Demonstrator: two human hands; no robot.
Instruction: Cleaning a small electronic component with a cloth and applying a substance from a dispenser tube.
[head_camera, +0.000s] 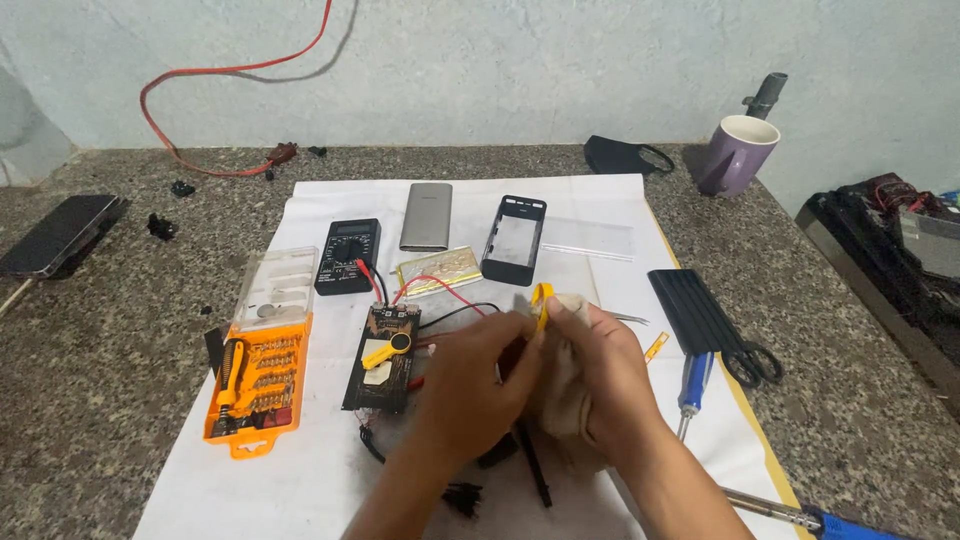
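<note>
Cloth (562, 385) bunched in right hand (600, 375); left hand (480, 385) pinches yellow tool (541, 303).

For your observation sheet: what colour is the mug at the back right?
Purple outside, white inside: the mug, clearest in the head view.

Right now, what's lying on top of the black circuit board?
On the circuit board lie a yellow pry tool and a pale patch near its lower end. Red and black wires meet its top edge. The left hand covers its right side.
</note>
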